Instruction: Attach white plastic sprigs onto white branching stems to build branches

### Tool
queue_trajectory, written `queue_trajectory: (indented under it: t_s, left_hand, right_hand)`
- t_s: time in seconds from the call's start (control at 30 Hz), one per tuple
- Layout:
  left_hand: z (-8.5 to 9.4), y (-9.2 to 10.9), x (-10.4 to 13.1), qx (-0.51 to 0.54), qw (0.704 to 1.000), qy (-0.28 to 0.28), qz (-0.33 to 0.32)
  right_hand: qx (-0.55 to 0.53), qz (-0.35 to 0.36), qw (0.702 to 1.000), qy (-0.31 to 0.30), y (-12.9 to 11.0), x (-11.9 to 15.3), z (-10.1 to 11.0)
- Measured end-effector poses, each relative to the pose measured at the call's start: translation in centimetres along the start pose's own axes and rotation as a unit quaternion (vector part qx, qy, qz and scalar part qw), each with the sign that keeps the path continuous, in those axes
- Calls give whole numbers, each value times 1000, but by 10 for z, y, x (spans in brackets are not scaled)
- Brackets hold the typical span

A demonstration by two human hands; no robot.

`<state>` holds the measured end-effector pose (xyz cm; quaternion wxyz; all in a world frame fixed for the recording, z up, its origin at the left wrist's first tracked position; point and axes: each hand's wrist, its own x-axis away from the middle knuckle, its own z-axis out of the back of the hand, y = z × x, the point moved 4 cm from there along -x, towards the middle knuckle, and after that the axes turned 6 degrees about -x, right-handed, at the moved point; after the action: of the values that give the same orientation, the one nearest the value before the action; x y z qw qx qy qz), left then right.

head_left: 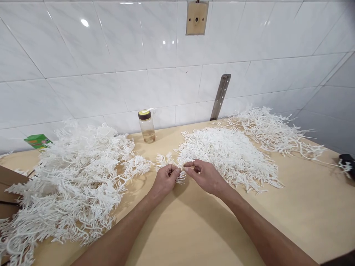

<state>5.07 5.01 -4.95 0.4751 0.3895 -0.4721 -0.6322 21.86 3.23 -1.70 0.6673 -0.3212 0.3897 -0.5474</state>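
Observation:
My left hand (165, 180) is closed in a pinch on a small white branching plastic sprig (181, 178), whose thin tips hang just below the fingers. Close by on the right, my right hand (203, 175) pinches at the same sprig, fingertips nearly meeting the left ones. Just behind the hands, more white frond (165, 159) shows, joined or lying against a strand that leads left. A dense heap of short white sprigs (222, 151) lies beyond my right hand. To the left spreads a large tangled pile of white branches (83, 177).
A clear bottle (148, 129) with a dark and yellow lid stands near the tiled wall. Thinner bare white stems (274, 129) lie at the back right. A metal strip (220, 98) leans on the wall. A green packet (38, 141) and brown cardboard (11, 188) are at left; a black object (347, 164) is at right.

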Motion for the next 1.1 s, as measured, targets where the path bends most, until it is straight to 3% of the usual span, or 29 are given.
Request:
queue_trajectory:
  t_s: [0.17,0.67,0.77,0.93,1.1]
  left_hand:
    - [-1,4,0,-20,1000,4,-14]
    - [1,4,2,-45,997,57,-20]
    - [1,3,1,-35,998,54,-13]
    - [3,4,-2,-6,999,31,17]
    - [12,6,-5,55,995,66,49]
  right_hand:
    - [-26,-36,999,-26,1,-1,-12]
    - [-9,-58,998,-9,1,1,-19]
    - [-10,-16,1000,-1,-1,1,-20]
    - [41,117,992,-5,-10,6,-27]
    - [31,205,978,-32,-29,17,-31]
